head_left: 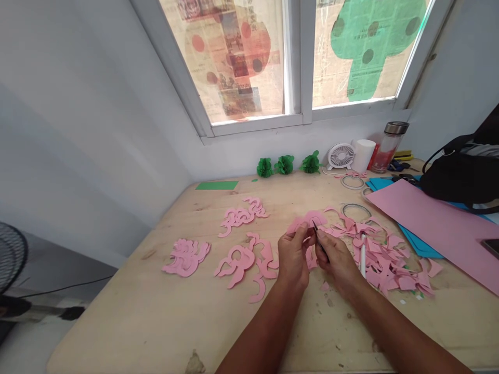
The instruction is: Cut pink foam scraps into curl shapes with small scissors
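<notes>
Near the middle of the wooden table, my left hand pinches a pink paper piece. Close beside it, my right hand is closed on dark scissors, whose blades point up at the pink paper. The scissors' handles are mostly hidden by my fingers. Left of my hands lie curled pink cut-outs, a stacked pink cut-out and another scalloped group. Pink scraps are heaped to the right of my right hand, with a white pen among them.
Large pink paper over blue sheets and a black bag lie at right. Along the wall are green paper balls, a small fan and a bottle. A green strip lies back left.
</notes>
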